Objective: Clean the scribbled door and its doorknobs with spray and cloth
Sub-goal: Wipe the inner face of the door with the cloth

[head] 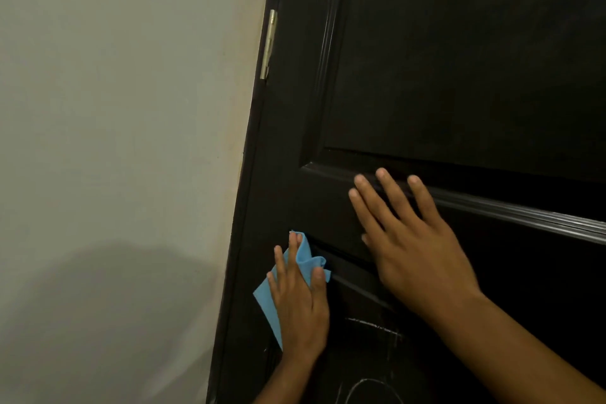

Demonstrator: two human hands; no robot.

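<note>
Door (459, 75): chalk scribbles (373, 326) remain at 6 o'clock.
Left hand (300, 302): flat, pressing blue cloth (306, 256); should sweep downward.
Right hand (413, 239): open, bracing panel.

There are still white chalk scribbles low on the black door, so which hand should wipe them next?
The left hand. It already presses the light blue cloth flat on the black panelled door, just beside the white chalk scribbles. The right hand lies bare and flat higher up, apparently bracing the door.
</note>
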